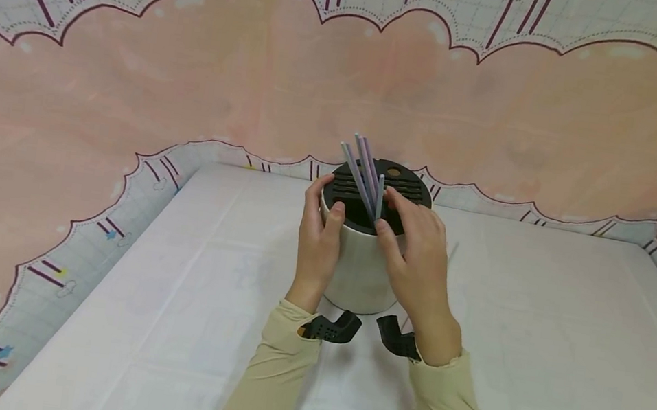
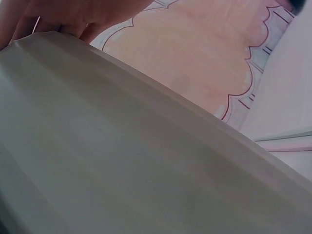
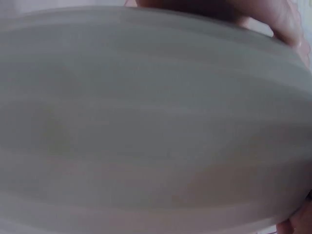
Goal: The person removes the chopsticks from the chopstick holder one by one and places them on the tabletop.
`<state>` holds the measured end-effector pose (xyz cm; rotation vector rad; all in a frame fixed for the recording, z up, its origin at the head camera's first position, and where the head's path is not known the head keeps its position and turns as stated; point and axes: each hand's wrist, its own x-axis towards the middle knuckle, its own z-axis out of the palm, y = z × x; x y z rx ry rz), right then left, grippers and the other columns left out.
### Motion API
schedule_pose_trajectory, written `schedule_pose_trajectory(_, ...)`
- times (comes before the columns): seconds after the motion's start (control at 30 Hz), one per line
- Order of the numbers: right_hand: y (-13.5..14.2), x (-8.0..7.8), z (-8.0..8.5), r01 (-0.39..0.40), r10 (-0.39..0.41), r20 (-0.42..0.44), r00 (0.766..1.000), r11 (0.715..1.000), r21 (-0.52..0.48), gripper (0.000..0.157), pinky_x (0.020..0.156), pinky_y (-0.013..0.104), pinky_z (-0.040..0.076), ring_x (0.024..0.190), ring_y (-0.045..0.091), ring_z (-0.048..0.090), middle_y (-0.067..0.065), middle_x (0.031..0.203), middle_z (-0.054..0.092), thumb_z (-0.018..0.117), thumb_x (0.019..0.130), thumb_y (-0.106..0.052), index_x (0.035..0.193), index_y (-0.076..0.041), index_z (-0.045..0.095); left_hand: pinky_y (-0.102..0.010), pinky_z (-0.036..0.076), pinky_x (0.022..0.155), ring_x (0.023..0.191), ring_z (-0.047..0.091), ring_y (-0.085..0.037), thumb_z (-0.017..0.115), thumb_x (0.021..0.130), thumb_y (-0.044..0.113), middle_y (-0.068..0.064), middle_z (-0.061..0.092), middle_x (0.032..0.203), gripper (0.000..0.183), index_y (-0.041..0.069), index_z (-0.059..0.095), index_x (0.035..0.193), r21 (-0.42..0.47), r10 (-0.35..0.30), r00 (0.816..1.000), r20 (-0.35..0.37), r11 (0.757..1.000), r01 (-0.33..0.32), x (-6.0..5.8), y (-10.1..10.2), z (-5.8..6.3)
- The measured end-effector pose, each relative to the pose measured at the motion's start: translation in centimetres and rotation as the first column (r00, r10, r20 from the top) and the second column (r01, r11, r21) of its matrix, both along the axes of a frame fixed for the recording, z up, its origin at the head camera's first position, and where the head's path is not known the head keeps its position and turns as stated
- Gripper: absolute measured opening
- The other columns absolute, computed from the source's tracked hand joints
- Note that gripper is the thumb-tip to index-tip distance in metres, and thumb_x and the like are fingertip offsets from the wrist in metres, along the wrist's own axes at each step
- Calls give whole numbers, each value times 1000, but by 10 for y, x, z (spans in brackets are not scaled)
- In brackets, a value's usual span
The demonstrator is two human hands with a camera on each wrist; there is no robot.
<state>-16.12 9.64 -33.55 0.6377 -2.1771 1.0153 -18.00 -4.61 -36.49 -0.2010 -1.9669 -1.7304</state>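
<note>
A white, round utensil holder (image 1: 360, 271) with a black slotted top (image 1: 412, 187) stands on the table. My left hand (image 1: 319, 238) grips its left side, thumb near the front rim and fingers round the far side. Several thin pastel straws (image 1: 360, 168) lean out of the front opening. My right hand (image 1: 418, 258) is at the right of that opening, pinching a short-showing blue straw (image 1: 380, 194) between thumb and forefinger. The holder's wall (image 2: 122, 146) fills most of the left wrist view. In the right wrist view, the wall hides most of the hand.
More thin straws (image 2: 287, 148) lie on the white tabletop (image 1: 534, 343), seen to the right in the left wrist view; one straw (image 1: 453, 250) shows just beyond my right hand. A peach cloth (image 1: 319, 86) with a scalloped pattern hangs behind the table.
</note>
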Motion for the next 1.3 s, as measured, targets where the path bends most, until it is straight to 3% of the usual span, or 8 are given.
schedule_pose_trajectory(0.2, -7, 3, -1, 49, -49, 5, 999, 999, 11, 38, 101, 40, 19, 105, 24, 48, 7, 115, 58, 51, 89, -24, 124, -8, 52, -39, 38, 90, 112, 44, -12, 39, 88, 44, 3, 44, 128, 47, 27, 35, 132, -9, 12, 1000, -15, 1000, -12, 0, 1, -4)
schedule_pose_trajectory(0.33, -9, 3, -1, 39, -40, -28, 999, 998, -40, 25, 101, 40, 20, 98, 23, 50, 7, 97, 61, 55, 87, -19, 107, -5, 60, -38, 40, 87, 108, 46, -12, 39, 88, 49, 2, 46, 124, 49, 28, 34, 132, -11, 12, 1000, -24, 1000, -12, 0, 1, -4)
schedule_pose_trajectory(0.47, -8, 3, -3, 8, -12, -62, 998, 998, -56, 15, 101, 40, 22, 94, 22, 52, 6, 91, 62, 58, 86, -15, 92, -4, 64, -38, 40, 86, 107, 45, -13, 39, 88, 51, 1, 46, 125, 51, 27, 34, 132, -13, 15, 999, -31, 1000, -16, 0, 0, -6)
schedule_pose_trajectory(0.67, -2, 3, -5, 22, -26, -85, 996, 999, -49, 15, 101, 37, 25, 93, 23, 53, 7, 90, 63, 60, 84, -15, 90, -2, 66, -40, 40, 84, 105, 46, -17, 42, 90, 37, -6, 45, 126, 49, 20, 33, 134, -10, -1, 1000, -31, 1000, 1, 0, -1, -7)
schedule_pose_trajectory(0.9, 3, 4, -6, 63, -66, -84, 994, 997, -41, 17, 100, 38, 27, 95, 22, 51, 6, 85, 65, 61, 84, -17, 89, -3, 68, -43, 39, 86, 105, 45, -22, 41, 90, 23, -14, 43, 126, 47, 8, 32, 133, -20, 8, 1000, 3, 1000, -8, 19, 3, 15)
schedule_pose_trajectory(1.1, 11, 6, -5, 20, -22, -46, 999, 999, -41, 14, 102, 34, 24, 98, 19, 51, 4, 92, 64, 58, 85, -11, 93, -4, 67, -44, 40, 85, 106, 45, -20, 42, 90, 39, -9, 41, 130, 51, 16, 32, 135, -24, -3, 1000, -23, 1000, 2, 0, -1, -9)
schedule_pose_trajectory(1.17, 11, 6, -4, 10, -15, -61, 998, 997, -75, 14, 101, 34, 26, 96, 19, 53, 4, 92, 64, 59, 85, -11, 94, -4, 66, -45, 39, 87, 110, 43, -19, 40, 89, 49, -6, 39, 133, 56, 19, 32, 135, -29, -3, 1000, -29, 1000, 2, 0, -2, -11)
schedule_pose_trajectory(1.3, 8, 7, -1, -6, -6, -84, 996, 989, -146, 18, 86, 30, 39, 87, 15, 55, 2, 89, 62, 58, 85, -10, 102, -6, 64, -44, 37, 90, 115, 40, -17, 37, 86, 58, 0, 37, 135, 59, 24, 32, 133, -33, 8, 999, -32, 999, -9, 0, -2, -11)
